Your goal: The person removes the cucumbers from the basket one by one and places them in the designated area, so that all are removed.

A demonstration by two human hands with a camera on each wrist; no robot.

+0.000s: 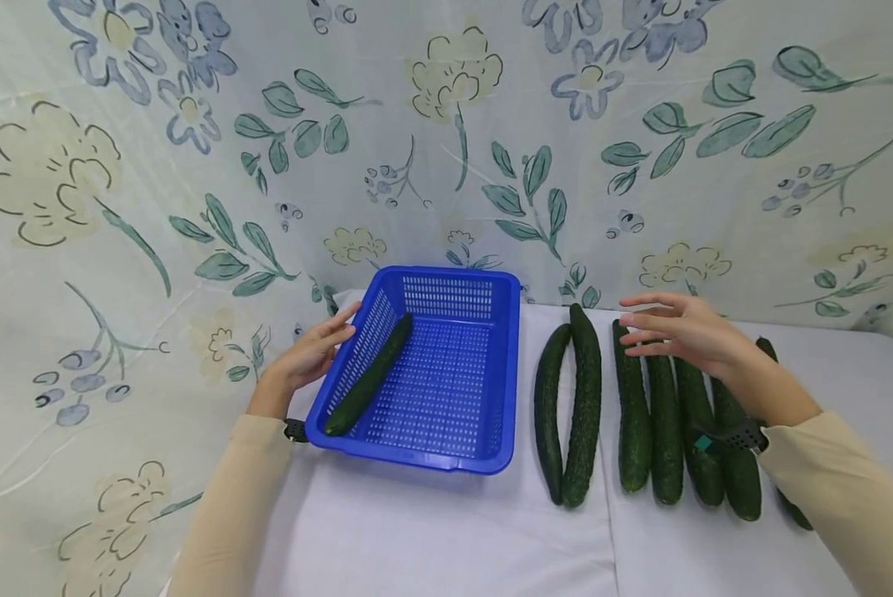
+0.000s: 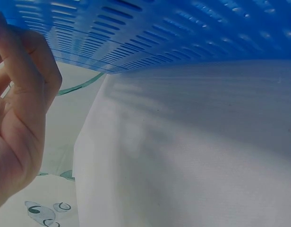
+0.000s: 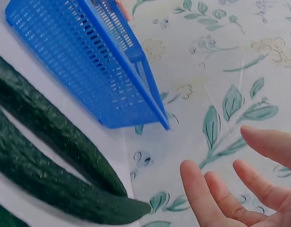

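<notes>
A blue plastic basket [image 1: 446, 373] with slotted walls holds one cucumber [image 1: 371, 377] along its left side. My left hand [image 1: 308, 356] touches the outside of the basket's left wall, and its fingers also show against the slots in the left wrist view. My right hand [image 1: 681, 332] is raised with its fingers spread, above the upper ends of several cucumbers [image 1: 666, 439] lying side by side on the right. It holds nothing. Between basket and right hand lie two cucumbers, a curved one [image 1: 548, 414] and a longer one [image 1: 584, 406], touching at both ends.
A white cloth [image 1: 446, 531] covers the table. Behind and to the left hangs a floral curtain [image 1: 386, 149], close to the basket's far edge. One more cucumber [image 1: 793, 507] is partly hidden under the right forearm.
</notes>
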